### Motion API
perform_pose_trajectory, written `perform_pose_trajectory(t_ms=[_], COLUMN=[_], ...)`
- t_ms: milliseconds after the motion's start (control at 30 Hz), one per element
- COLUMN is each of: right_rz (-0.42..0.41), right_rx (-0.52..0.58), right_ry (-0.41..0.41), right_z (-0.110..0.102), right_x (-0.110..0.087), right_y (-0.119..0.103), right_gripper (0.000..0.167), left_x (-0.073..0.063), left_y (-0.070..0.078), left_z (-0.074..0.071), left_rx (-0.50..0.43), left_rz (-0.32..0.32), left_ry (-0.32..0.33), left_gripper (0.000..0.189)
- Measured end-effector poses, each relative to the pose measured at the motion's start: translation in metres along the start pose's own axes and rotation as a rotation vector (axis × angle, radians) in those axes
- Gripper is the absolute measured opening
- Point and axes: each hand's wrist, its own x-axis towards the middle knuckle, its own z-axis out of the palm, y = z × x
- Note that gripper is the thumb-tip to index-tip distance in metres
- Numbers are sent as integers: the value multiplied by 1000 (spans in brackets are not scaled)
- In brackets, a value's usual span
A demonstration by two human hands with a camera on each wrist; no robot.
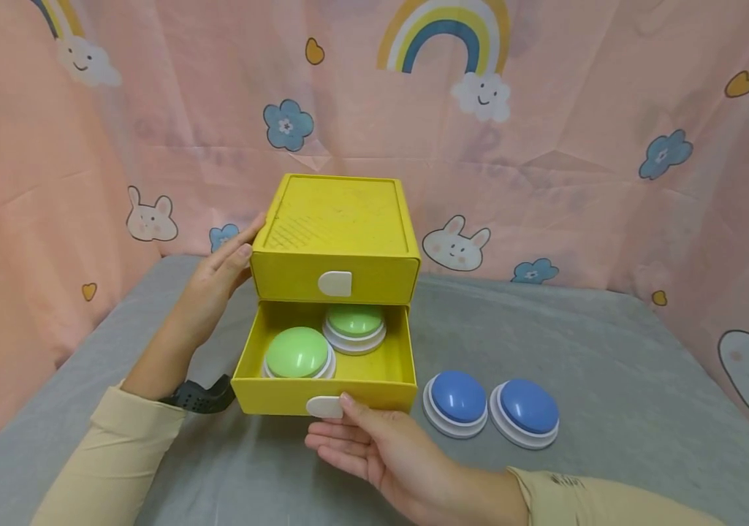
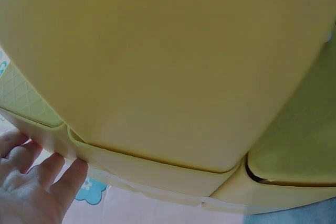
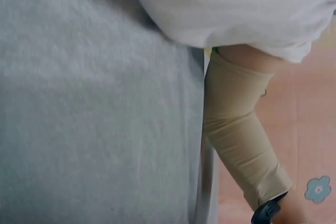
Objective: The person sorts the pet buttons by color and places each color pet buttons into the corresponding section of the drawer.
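Observation:
A yellow two-drawer box [image 1: 341, 219] stands on the grey cloth, its upper drawer shut. The lower drawer [image 1: 361, 394] is pulled out and holds two green domed buttons [image 1: 297, 353] [image 1: 355, 320] with white bases. My left hand [image 1: 210, 288] rests on the box's left side, fingers extended; in the left wrist view its fingers [image 2: 71, 182] touch the yellow wall. My right hand [image 1: 390, 449], palm up, pinches the lower drawer's white handle [image 1: 323, 407], thumb on its right end and fingers beneath. The right wrist view does not show that hand.
Two blue domed buttons [image 1: 458, 398] [image 1: 527, 407] with white bases lie right of the drawer on the grey cloth [image 1: 611, 365]. A pink patterned curtain [image 1: 578, 190] hangs behind and at both sides. A black band [image 1: 199, 397] circles the left wrist.

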Motion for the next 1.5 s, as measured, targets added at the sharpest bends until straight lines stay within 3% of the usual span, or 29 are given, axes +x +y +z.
perform_pose_trajectory(t_ms=[900, 1500], right_rz=[-124, -152], right_rx=[5, 37], right_ry=[83, 126], right_z=[-4, -9], right_x=[48, 72], right_y=[-27, -40], right_gripper=[55, 47], left_x=[0, -1], left_y=[1, 1], left_z=[1, 1], left_rx=[14, -2], left_rz=[-6, -4], left_ry=[-6, -6], left_gripper=[54, 56])
